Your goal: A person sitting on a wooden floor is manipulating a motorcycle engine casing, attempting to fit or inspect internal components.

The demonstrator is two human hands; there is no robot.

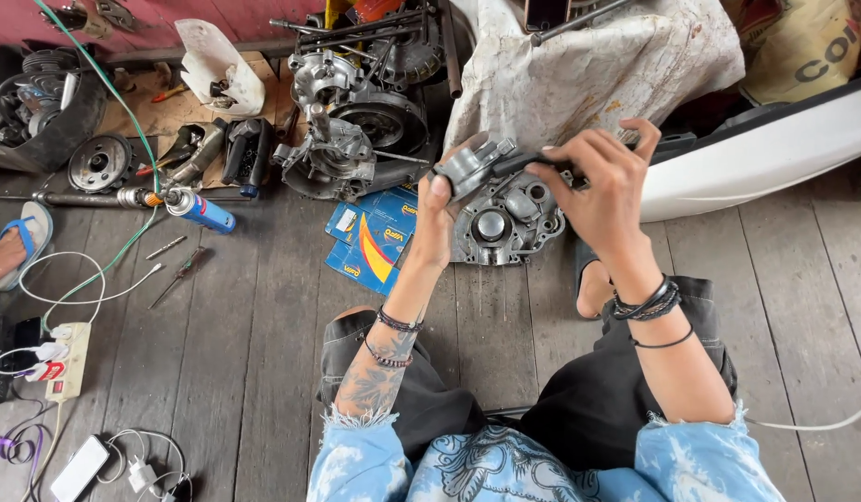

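Tie-dye sleeves, dark shorts, stacked wristbands

The person wears a blue-and-white bleached top with frayed sleeve ends and a dark printed front, and black shorts. The left hand [437, 218] has a tattooed forearm and two beaded bracelets; the right hand [602, 191] carries several dark cord and bead bands.

A grey metal part [474, 167], a blue spray can [200, 211], blue-yellow-red boxes [370, 244] and tie-dyed blue sleeves [356, 455].

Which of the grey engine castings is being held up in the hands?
The small grey part, gripped by the left hand and right hand. The crankcase cover and engine block rest on the floor.
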